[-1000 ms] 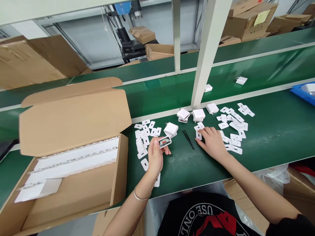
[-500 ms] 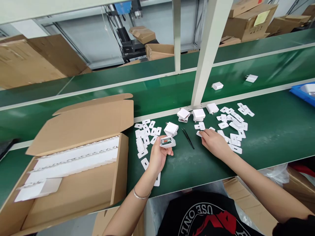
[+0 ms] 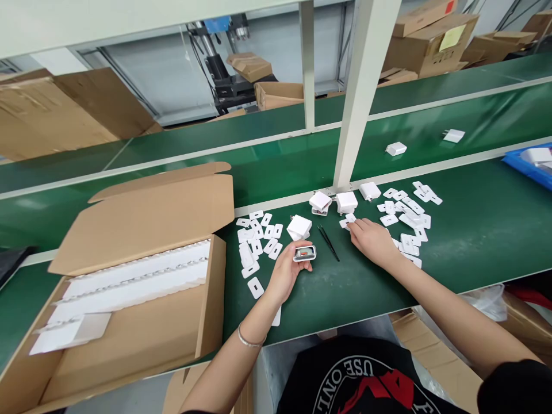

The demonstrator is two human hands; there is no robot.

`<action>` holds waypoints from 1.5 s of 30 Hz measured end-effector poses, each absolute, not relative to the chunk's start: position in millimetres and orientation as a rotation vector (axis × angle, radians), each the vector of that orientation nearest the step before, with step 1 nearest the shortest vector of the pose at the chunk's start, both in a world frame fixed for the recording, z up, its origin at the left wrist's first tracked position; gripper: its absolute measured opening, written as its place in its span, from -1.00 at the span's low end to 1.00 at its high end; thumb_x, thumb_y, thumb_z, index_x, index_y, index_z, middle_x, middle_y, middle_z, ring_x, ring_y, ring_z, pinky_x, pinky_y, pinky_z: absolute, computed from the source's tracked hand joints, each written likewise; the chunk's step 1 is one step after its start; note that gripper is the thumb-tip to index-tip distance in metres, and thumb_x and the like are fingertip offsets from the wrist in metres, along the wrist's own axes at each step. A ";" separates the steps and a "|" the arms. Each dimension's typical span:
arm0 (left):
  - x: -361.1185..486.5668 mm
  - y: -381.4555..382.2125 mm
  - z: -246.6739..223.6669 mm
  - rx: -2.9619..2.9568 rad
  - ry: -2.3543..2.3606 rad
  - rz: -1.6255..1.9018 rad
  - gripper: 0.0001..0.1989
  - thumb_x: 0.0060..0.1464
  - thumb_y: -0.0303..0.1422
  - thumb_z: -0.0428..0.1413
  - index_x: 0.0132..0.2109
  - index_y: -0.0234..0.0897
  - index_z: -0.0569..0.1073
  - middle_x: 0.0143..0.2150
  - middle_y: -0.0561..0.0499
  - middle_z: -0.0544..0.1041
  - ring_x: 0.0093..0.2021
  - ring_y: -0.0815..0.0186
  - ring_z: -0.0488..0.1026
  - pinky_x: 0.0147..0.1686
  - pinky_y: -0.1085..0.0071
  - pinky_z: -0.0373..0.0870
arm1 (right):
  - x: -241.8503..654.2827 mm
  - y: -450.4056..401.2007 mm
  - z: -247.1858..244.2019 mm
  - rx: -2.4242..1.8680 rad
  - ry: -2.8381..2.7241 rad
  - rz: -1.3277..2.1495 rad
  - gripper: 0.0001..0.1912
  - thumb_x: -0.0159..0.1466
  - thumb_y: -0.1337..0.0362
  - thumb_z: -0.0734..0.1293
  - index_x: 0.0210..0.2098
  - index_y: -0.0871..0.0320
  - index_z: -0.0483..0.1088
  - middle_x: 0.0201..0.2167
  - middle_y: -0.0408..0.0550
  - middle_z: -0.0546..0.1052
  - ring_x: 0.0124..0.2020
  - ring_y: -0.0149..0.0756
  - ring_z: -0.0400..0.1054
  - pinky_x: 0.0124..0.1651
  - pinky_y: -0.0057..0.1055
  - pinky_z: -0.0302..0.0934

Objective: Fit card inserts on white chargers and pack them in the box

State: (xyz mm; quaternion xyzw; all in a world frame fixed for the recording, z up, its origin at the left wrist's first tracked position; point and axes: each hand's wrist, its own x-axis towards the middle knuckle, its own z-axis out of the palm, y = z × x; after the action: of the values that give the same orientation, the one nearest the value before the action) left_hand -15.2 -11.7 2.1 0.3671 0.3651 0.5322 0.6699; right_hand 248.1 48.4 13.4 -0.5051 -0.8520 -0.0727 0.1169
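Observation:
My left hand (image 3: 285,270) is wrapped round a white charger housing (image 3: 305,253), whose open end faces up and shows parts inside. My right hand (image 3: 370,240) has its fingertips down at a small group of white plates (image 3: 346,221); whether it grips one is hidden. Black tweezers (image 3: 329,243) lie on the green table between my hands. White chargers (image 3: 299,227) stand just beyond my left hand, with more along the back edge. Loose white plates with slots lie scattered on the left (image 3: 256,247) and on the right (image 3: 409,244).
An open cardboard box (image 3: 211,299) with white dividers stands at the left. A pale post (image 3: 356,103) rises at the table's back edge. Two chargers (image 3: 395,149) appear on the green panel behind it. A blue tray (image 3: 528,167) sits at the far right.
My left hand has moved right with the housing and turned its open end more upward. My right hand has shifted slightly up to the small group of plates.

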 end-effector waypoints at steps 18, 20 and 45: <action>-15.1 -13.1 -10.1 1.110 0.967 1.187 -0.52 0.31 0.05 0.15 0.08 -0.26 0.53 0.04 -0.16 0.51 -0.24 0.31 0.46 -0.18 0.33 0.51 | 162.1 16.9 44.1 -1.029 -1.873 1.204 -0.72 0.40 0.14 0.38 0.06 -0.04 0.61 -0.20 -0.09 0.39 -0.43 -0.46 0.28 -0.31 -0.41 0.32; -16.4 -13.7 -10.3 1.137 0.976 1.178 -0.54 0.34 0.03 0.12 0.12 -0.23 0.53 0.09 -0.16 0.49 -0.23 0.31 0.47 -0.15 0.32 0.52 | 162.5 22.3 40.6 -1.016 -1.856 1.253 -0.68 0.37 0.11 0.41 0.08 -0.01 0.57 -0.17 -0.09 0.38 -0.45 -0.48 0.25 -0.33 -0.42 0.30; -18.3 -24.6 -10.5 1.538 1.094 1.272 -0.59 0.48 -0.05 -0.11 0.13 -0.11 0.52 -0.06 -0.09 0.41 -0.26 0.25 0.41 -0.21 0.29 0.40 | 156.4 9.4 19.3 -0.997 -1.783 1.394 -0.47 0.52 -0.18 0.10 -0.04 0.13 0.41 -0.40 -0.16 0.47 -0.42 -0.38 0.30 -0.25 -0.40 0.19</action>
State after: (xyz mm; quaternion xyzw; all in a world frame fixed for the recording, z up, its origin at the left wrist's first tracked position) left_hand -18.3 -24.6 -10.5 0.6136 0.4365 0.5072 0.4193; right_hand 156.4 9.4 19.3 -0.3810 -0.6810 0.5325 0.3281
